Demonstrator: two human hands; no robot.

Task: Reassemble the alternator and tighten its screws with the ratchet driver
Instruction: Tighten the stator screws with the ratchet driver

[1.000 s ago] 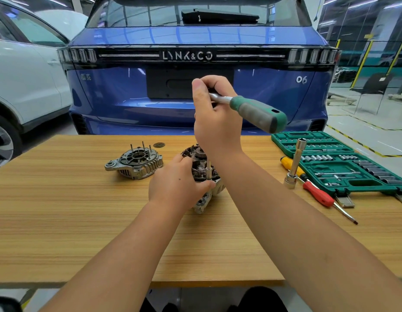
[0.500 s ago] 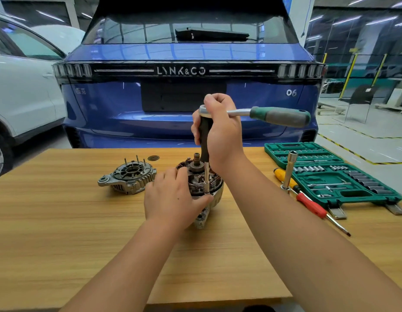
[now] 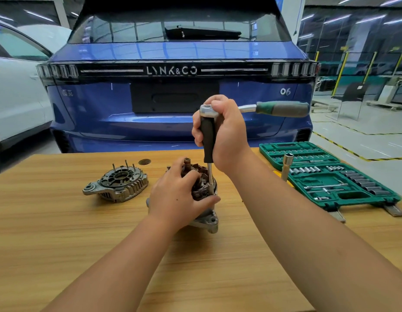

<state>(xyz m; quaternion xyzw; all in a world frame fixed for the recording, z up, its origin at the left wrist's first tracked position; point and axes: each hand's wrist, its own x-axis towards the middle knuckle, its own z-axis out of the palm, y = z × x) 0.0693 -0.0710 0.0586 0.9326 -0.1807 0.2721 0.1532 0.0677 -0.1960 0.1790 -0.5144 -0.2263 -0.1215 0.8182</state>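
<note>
The step in hand looks like the seating of the ratchet (image 3: 254, 109) on a screw of the alternator (image 3: 204, 194), not the tightening swing itself. The right hand (image 3: 224, 131) wraps its fingers round the tool's head and the black extension (image 3: 207, 140) below it, which stands nearly upright. The green handle sticks out toward 3 o'clock, untouched. The extension's steel tip comes down at the alternator's right rim; whether it is on a screw head I cannot tell, since the left thumb and the windings crowd that spot.

The left hand (image 3: 177, 199) clasps the alternator from its 9 o'clock side, fingers curled over the top and thumb along the near edge, steadying it on the table (image 3: 60, 244). So the alternator sits directly beneath the right hand's grip, at 6 o'clock from it, joined to it by the extension.

The next move, as I judge it, calls for keeping the extension plumb while the right hand shifts out to the handle and swings it, with the left bracing the body against the turn.

The end cover (image 3: 116, 183) lies at 9 o'clock from the alternator, well apart, studs up, not yet fitted. The socket case (image 3: 330, 176) lies open at 3 o'clock.
</note>
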